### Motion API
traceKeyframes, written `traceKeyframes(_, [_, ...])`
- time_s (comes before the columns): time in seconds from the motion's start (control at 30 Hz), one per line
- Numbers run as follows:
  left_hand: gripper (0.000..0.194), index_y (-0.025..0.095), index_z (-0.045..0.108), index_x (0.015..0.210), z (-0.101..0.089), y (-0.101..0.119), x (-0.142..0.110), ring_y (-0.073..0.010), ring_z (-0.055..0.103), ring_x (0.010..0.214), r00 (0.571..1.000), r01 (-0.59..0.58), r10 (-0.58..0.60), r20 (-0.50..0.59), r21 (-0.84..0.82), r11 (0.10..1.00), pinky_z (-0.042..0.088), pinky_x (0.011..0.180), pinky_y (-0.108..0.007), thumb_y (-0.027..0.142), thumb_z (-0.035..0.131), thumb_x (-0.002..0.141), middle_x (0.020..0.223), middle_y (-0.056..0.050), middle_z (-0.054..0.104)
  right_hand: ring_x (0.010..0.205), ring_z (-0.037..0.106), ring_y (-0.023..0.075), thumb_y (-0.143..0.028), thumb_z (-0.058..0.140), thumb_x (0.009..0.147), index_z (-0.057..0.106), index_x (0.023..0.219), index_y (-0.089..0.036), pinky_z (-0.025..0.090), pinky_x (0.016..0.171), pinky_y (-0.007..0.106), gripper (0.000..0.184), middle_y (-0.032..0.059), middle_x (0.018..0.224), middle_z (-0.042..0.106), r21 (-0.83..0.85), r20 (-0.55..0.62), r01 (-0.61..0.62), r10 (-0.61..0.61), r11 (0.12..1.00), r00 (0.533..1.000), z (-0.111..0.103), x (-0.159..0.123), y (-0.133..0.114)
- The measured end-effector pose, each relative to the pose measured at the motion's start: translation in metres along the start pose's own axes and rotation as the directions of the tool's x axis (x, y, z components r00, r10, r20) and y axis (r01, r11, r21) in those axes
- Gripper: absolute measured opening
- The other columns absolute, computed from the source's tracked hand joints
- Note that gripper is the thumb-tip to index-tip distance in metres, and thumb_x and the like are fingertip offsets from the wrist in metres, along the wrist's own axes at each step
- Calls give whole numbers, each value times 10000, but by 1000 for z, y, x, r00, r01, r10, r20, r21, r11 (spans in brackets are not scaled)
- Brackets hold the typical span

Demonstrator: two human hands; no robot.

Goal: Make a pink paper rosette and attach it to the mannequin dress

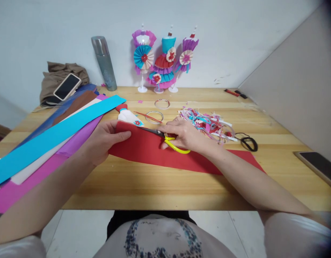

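A long strip of red paper lies across the table in front of me. My left hand pinches its left end, thumb on top. My right hand grips yellow-handled scissors, whose dark blades point left along the strip's far edge. Just beyond the blades rests a small white doll bodice with a red top and a little red flower on blue. Behind it are a thin red strip and a roll of clear tape.
Coloured paper strips are stacked at left, near a phone, brown cloth and a flask. Three paper-dressed mannequins stand by the wall. Paper scraps, a black hair tie and another phone lie right.
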State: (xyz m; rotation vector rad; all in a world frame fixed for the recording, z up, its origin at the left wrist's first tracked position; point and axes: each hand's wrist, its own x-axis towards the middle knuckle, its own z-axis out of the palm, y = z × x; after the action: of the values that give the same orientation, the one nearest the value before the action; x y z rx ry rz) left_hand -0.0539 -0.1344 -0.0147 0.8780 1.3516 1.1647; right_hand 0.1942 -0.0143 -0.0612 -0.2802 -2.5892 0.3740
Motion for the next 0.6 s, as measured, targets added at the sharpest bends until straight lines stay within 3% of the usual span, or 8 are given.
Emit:
traceKeyframes(0.17, [310,172,796,825,-1,-1,1,-318,780,859,1000,-2,1,9,16,1000,642,788,-415,312,909,572,790,-75,800,624,592,159,-654,545,949,734,1119,-105,359,597,279,605,57,715,658,-48,-56,25,-28,999,998,1,-2,-2])
traceKeyframes(0.43, [303,195,812,838,0,-2,1,-286,781,819,999,5,-5,32,-11,1000,643,781,-395,310,922,579,783,-61,803,797,618,218,-636,582,940,697,1230,-167,322,706,312,564,96,899,701,-259,9,-86,92,962,996,-2,0,-14])
traceKeyframes(0.6, [334,179,815,834,4,-1,-1,-259,769,745,999,13,-10,52,-49,999,635,764,-379,288,943,546,789,-66,808,798,595,221,-630,582,940,682,1271,-184,299,713,313,564,101,930,697,-291,23,-110,122,950,992,-1,3,-17])
